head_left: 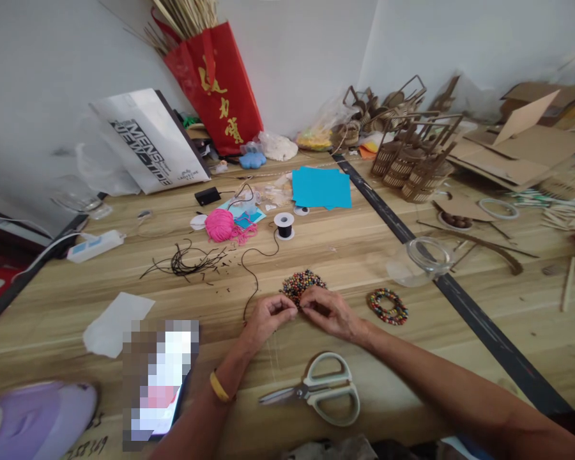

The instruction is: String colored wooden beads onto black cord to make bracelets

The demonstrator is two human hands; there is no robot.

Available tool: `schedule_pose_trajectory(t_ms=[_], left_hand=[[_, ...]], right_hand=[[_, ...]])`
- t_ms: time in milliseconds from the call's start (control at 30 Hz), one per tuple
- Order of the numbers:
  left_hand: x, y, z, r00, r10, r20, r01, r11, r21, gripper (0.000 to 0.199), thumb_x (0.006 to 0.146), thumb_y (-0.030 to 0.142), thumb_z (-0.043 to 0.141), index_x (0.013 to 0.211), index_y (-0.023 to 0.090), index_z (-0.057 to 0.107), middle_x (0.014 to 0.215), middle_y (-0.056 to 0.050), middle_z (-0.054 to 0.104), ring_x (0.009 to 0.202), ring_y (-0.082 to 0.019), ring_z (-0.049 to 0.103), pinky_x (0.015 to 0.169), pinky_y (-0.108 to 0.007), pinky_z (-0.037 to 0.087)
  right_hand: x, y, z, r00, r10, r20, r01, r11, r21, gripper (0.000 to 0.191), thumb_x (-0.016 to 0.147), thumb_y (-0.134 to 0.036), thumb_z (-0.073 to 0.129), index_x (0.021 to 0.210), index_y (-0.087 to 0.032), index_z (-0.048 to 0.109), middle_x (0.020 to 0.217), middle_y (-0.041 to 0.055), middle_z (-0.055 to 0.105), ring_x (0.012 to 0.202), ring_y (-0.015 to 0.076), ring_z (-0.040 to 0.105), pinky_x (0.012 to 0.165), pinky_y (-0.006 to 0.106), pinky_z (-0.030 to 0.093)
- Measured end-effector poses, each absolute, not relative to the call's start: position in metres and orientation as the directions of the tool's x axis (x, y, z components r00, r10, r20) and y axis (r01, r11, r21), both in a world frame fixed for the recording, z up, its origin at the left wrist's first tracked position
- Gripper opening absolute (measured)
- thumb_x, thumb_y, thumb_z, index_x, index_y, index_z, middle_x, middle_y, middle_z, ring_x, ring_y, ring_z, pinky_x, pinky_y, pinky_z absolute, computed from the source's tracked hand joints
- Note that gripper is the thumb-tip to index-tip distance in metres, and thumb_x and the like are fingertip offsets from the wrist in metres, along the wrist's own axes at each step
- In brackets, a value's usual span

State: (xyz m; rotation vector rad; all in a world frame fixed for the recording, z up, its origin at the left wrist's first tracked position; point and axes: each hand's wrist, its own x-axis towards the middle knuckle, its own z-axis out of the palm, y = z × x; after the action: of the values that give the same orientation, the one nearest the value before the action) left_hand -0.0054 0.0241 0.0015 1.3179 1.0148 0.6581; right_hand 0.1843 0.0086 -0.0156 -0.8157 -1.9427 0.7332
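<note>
My left hand [274, 314] is closed in a pinch, thumb against forefinger. A thin black cord [257, 281] runs from a spool [284, 225] down to this hand and disappears under it. My right hand [329, 313] pinches just beside the left fingertips; whatever is between its fingers is too small to make out. Right behind both hands lies a pile of small multicoloured beads [303, 281], partly covered by the right hand. A coiled string of similar beads [388, 306] rests to the right. Scissors [323, 388] with pale handles lie in front of my hands.
At left are a phone [165, 380], white paper [117, 324], a purple object [43, 415] and black cord pieces [186, 260]. Farther back sit pink yarn [220, 225] and blue sheets [322, 188]. A clear container [426, 259] and small woven baskets [412, 160] stand at right.
</note>
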Motion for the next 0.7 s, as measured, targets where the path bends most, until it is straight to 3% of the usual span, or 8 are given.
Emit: schedule_pose_trajectory(t_ms=[200,700], left_hand=[[-0.0059,0.0240,-0.0006,0.452,0.865,-0.217,0.128,0.178,0.976,0.025,0.066,0.036,0.069,0.070,0.013,0.061,0.061,0.001,0.058,0.058,-0.009,0.048,0.057,-0.020,0.038],[-0.0062,0.0237,-0.0020,0.451,0.869,-0.203,0.129,0.162,0.978,0.028,0.066,0.038,0.071,0.069,0.012,0.061,0.060,0.001,0.058,0.057,-0.009,0.048,0.056,-0.020,0.037]], right_hand=[[0.1854,0.0085,-0.0141,-0.437,0.747,0.500,0.261,0.638,-0.725,0.007,0.090,-0.019,0.050,0.089,-0.017,0.057,0.085,0.0086,0.062,0.079,0.0163,0.059,0.069,0.028,0.049],[0.1848,0.0089,-0.0176,-0.406,0.775,0.484,0.242,0.602,-0.761,0.008,0.089,-0.021,0.053,0.087,-0.016,0.058,0.080,0.0069,0.063,0.072,0.0142,0.059,0.063,0.024,0.047]])
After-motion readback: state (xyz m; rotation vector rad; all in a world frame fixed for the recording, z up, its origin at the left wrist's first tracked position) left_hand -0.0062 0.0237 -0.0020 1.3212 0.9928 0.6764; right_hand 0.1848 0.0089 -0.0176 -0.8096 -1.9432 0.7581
